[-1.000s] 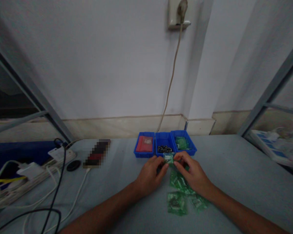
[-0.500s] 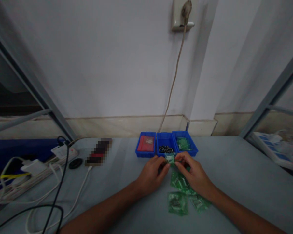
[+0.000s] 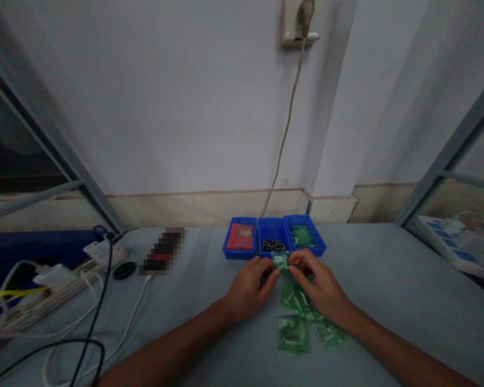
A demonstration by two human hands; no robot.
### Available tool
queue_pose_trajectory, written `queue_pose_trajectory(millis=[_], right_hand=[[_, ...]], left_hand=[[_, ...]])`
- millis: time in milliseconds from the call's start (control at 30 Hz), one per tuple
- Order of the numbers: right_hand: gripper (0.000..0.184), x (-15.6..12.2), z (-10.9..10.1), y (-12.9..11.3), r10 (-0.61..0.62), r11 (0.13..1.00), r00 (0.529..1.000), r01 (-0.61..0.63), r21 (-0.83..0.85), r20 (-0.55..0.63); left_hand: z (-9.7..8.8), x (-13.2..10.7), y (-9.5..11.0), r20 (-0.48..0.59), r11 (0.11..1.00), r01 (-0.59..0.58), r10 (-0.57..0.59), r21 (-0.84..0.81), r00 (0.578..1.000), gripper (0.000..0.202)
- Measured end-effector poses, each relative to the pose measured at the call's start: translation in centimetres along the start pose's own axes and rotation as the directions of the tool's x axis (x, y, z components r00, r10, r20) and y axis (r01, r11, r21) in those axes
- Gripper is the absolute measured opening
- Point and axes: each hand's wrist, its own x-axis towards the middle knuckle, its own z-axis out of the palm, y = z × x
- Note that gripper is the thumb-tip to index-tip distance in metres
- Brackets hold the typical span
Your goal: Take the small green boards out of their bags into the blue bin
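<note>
Between my two hands is a small green plastic bag (image 3: 280, 260), pinched at its left edge by my left hand (image 3: 253, 285) and at its right edge by my right hand (image 3: 319, 282). Both hands are closed, thumb against fingers. The bag is just in front of three blue bins. Red bags (image 3: 236, 237) fill the left bin, small black and silver parts (image 3: 273, 245) lie in the middle one, and green bags (image 3: 302, 236) are in the right one. More filled green bags (image 3: 293, 334) lie on the table below my right hand, partly covered by it.
A power strip (image 3: 64, 293) with white plugs and tangled cables runs along the table's left side. Near it are a round black disc (image 3: 125, 270) and a blurred phone-like object (image 3: 163, 252) on a white cable. A white tray (image 3: 447, 244) stands at the far right.
Hardly anything differs. Both hands keep hold of the small green bag in the same place; the view has shifted very slightly.
</note>
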Motion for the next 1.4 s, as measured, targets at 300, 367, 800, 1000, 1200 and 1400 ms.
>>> queue_pose_trajectory(millis=[300,367,800,1000,1200,1400], right_hand=[[0.015,0.01,-0.01,-0.15,-0.009,1.000,1.000,0.009,-0.001,-0.003],[0.015,-0.01,-0.03,-0.20,-0.006,1.000,1.000,0.006,0.001,-0.002],[0.016,-0.15,0.00,-0.19,0.008,1.000,1.000,-0.008,0.018,-0.004],[0.017,-0.12,0.07,0.02,0.019,1.000,1.000,-0.018,0.020,-0.004],[0.017,-0.09,0.16,0.15,0.019,1.000,1.000,-0.019,0.024,-0.013],[0.017,-0.03,0.09,-0.24,0.021,1.000,1.000,-0.021,0.024,-0.004]], left_hand=[[-0.01,-0.12,-0.03,-0.027,0.999,-0.034,0.034,-0.009,0.999,0.026],[-0.03,-0.12,-0.01,-0.028,0.999,-0.037,0.037,-0.014,0.999,0.025],[-0.06,-0.03,-0.03,-0.020,0.999,-0.030,0.030,-0.011,0.999,0.025],[-0.03,-0.08,-0.09,-0.026,1.000,-0.030,0.030,0.001,0.999,0.024],[-0.05,-0.05,-0.15,-0.012,1.000,-0.020,0.020,-0.009,1.000,0.026],[-0.07,-0.03,-0.05,0.004,1.000,-0.005,0.005,-0.028,1.000,0.025]])
